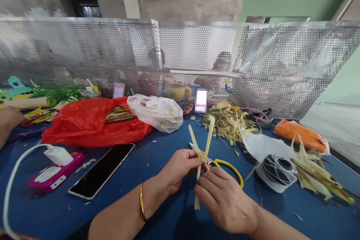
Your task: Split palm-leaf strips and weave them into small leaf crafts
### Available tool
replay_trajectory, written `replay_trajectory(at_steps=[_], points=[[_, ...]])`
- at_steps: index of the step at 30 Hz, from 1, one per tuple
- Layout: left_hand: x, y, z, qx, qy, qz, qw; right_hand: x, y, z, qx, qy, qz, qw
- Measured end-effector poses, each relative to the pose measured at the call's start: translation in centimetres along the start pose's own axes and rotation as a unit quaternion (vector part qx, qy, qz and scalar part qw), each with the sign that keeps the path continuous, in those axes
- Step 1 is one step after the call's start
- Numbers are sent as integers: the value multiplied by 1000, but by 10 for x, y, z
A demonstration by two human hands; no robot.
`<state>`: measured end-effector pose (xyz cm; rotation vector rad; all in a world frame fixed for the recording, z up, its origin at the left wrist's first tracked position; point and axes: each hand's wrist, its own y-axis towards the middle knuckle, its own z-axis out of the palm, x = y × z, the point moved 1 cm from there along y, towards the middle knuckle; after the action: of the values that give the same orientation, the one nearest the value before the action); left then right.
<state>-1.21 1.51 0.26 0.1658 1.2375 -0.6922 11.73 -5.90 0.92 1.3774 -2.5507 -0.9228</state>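
My left hand (184,167), a gold bangle on its wrist, pinches pale husk strips (209,138) that look like corn husk. They cross at the fingertips, two ends pointing up and apart and one hanging down. Close beside it, my right hand (225,198) is closed with its fingers curled in at the lower part of the strips; its fingertips are partly hidden. Behind both hands lie yellow-handled scissors (232,168), their blades partly covered by the left hand. To the right sits a spool of white cord (277,172).
Husk scraps (230,122) are heaped at the back. A red plastic bag (81,123), a white bag (157,112), a black phone (102,170) and a magenta device (56,174) lie leftward. Another person's hand (9,123) is at far left. A perforated metal screen (194,48) stands behind.
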Motion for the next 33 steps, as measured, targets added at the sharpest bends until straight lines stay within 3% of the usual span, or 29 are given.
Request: replay_trajectory(at_steps=[11,16,25,33], points=[[-1,3,-5,-6,63,20,998,-10,-2,-7,-84,-8,73,994],[-3,3,-7,-42,117,32,992,-10,-2,-5,-65,-10,74,995],[3,3,-7,3,-38,-73,997,-3,-1,4,7,-16,51,999],[9,4,-3,-83,-80,-70,991,3,0,16,60,-21,12,998]])
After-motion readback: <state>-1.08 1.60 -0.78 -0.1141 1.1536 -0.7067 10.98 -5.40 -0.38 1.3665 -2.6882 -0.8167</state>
